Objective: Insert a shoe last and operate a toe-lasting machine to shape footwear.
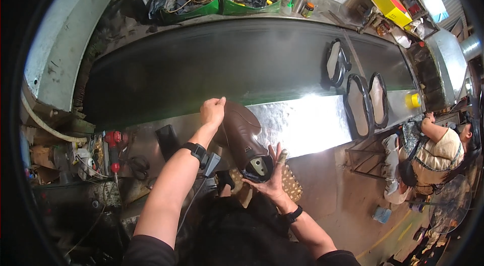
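A brown ankle boot (238,127) lies over the near edge of the bench, toe pointing away from me. Inside its opening shows a pale green last (258,166) with dark holes. My right hand (275,178) cups the opening end, thumb and fingers spread around it; one fingertip wears a light covering. At the left side of the toe, my left hand (212,112) is closed, its fingertips pressed together against the boot's edge. Whatever those fingers pinch is too small or hidden to make out.
Dark unfinished shoes (358,106) sit on the right of the dark conveyor belt (212,59) and metal ledge (302,127). Left are a red power tool (115,138), scissors (138,167) and a black box-like item (167,141). A seated person (433,157) works at right.
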Tool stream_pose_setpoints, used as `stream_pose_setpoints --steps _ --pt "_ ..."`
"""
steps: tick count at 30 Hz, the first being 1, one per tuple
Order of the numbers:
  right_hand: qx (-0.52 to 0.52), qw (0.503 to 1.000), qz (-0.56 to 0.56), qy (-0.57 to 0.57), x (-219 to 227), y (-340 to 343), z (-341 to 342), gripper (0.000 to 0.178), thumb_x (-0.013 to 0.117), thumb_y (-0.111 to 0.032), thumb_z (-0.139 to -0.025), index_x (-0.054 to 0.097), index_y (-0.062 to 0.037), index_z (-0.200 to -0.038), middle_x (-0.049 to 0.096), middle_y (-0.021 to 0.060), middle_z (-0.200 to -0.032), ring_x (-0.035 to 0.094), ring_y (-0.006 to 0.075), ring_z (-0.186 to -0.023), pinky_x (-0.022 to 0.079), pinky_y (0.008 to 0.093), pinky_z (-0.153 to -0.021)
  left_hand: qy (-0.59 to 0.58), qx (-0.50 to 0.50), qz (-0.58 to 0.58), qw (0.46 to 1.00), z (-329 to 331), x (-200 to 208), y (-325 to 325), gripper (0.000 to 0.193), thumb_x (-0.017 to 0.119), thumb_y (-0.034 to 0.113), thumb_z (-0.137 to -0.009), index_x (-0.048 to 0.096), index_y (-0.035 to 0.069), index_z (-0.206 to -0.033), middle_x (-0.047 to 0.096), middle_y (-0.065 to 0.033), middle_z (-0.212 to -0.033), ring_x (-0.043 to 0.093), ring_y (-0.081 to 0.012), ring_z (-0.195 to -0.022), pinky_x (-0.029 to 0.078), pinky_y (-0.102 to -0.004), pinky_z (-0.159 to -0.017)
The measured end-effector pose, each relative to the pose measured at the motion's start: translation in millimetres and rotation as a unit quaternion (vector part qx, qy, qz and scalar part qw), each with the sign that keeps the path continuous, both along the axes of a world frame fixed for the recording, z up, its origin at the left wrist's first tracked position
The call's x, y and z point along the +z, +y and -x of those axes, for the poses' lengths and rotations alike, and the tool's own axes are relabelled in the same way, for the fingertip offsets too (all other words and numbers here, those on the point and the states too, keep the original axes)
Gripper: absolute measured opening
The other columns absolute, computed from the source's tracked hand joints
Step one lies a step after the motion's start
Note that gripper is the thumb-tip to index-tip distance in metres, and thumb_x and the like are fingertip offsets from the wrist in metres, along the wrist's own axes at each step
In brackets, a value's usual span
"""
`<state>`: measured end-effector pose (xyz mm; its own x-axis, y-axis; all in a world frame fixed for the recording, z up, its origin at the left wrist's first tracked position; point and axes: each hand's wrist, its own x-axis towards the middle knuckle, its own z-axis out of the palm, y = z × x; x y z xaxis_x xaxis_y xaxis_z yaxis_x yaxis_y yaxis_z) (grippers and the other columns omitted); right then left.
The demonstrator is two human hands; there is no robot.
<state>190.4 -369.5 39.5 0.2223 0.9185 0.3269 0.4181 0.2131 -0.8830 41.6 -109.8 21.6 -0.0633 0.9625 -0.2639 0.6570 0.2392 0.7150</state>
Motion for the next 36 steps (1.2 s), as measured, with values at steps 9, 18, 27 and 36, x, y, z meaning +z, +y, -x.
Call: stream_pose_setpoints --steps 9,18,27,36 --pt "0.087 0.994 0.063 -0.024 1.3 -32.2 -21.5 0.099 0.086 -0.007 -0.077 0.026 0.0088 -0.155 0.041 0.0318 -0.152 0.050 0.0464 -0.136 0.045 0.0450 -0.111 0.062 -0.003 0.000 0.998 -5.7 24.9 -48.8 0.075 0.078 0.053 -0.077 0.063 -0.002 -0.125 0.072 -0.0214 -0.113 0.068 -0.0357 -0.110 0.050 -0.0428 -0.101" --pt "0.148 0.988 0.002 -0.048 -16.8 -10.9 -21.1 0.093 0.085 -0.008 -0.075 0.033 0.0045 -0.152 0.045 0.0297 -0.149 0.047 0.0484 -0.137 0.037 0.0570 -0.114 -0.073 0.105 0.037 0.991 11.6 9.0 -52.6 0.045 0.076 0.025 -0.073 0.068 -0.003 -0.106 0.073 -0.0186 -0.102 0.070 -0.0329 -0.098 0.054 -0.0430 -0.089" --pt "0.310 0.922 0.159 0.170 109.6 57.7 -18.7 0.090 0.077 -0.030 -0.090 0.024 0.0009 -0.157 0.051 0.0193 -0.142 0.048 0.0338 -0.134 0.029 0.0465 -0.119 -0.285 0.232 -0.034 0.929 90.0 120.8 -103.8 0.028 0.077 0.018 -0.078 0.068 -0.001 -0.097 0.072 -0.0085 -0.090 0.068 -0.0174 -0.081 0.055 -0.0338 -0.074" --pt "0.526 0.798 0.275 0.103 170.6 28.1 149.8 0.070 0.060 -0.020 -0.105 0.024 0.0018 -0.160 0.053 0.0142 -0.148 0.051 0.0148 -0.128 0.040 0.0284 -0.108 -0.154 0.389 -0.230 0.879 228.5 217.8 -288.5 0.032 0.083 0.020 -0.077 0.067 0.004 -0.100 0.067 -0.0011 -0.089 0.062 -0.0120 -0.083 0.051 -0.0300 -0.076"
